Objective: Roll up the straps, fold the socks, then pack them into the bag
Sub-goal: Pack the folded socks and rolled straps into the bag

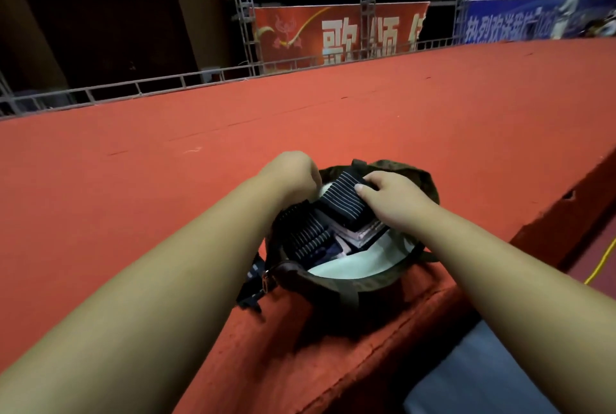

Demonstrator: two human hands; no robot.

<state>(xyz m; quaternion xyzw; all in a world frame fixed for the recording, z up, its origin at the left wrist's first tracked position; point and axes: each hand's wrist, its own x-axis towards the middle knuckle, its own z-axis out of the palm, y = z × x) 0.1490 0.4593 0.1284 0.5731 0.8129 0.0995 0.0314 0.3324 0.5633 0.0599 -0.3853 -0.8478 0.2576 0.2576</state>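
My right hand (393, 197) pinches a folded striped sock (343, 202) just inside the open bag (350, 284). My left hand (293, 173) curls round the bag's rim. More striped socks (306, 235) lie inside, below my left hand.

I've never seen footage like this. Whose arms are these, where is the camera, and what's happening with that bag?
There is no machine here. A person wears one camera on the head, looking down at their own bare arms. An open dark bag with a pale lining sits on a red carpeted surface. The right hand holds a folded striped sock over it. More striped socks already lie inside. The left hand curls at the bag's rim, and what it grips is hidden.
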